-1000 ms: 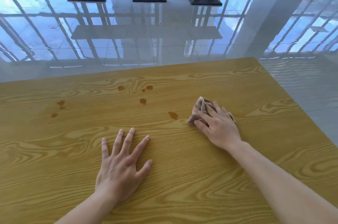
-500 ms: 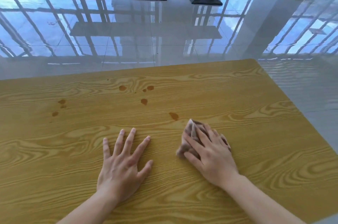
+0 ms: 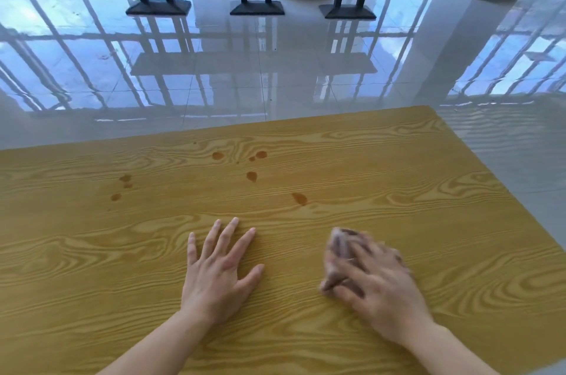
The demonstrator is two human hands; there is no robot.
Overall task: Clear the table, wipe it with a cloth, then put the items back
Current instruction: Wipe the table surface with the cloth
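Note:
A yellow wood-grain table fills the lower half of the head view. My right hand presses a crumpled brownish cloth flat on the table at the near right; hand and cloth are motion-blurred. My left hand lies flat on the table beside it, fingers spread, holding nothing. Several brown stains mark the wood farther out, one just beyond the cloth, others in the middle and a cluster to the left.
Beyond the table's far edge lies a glossy tiled floor. Black pedestal table bases stand at the back. A white pillar rises at the right. The table's right edge runs diagonally toward me.
My right hand has dragged the cloth toward me and slightly left, from near the middle stain to the near right part of the table. The left hand stays put.

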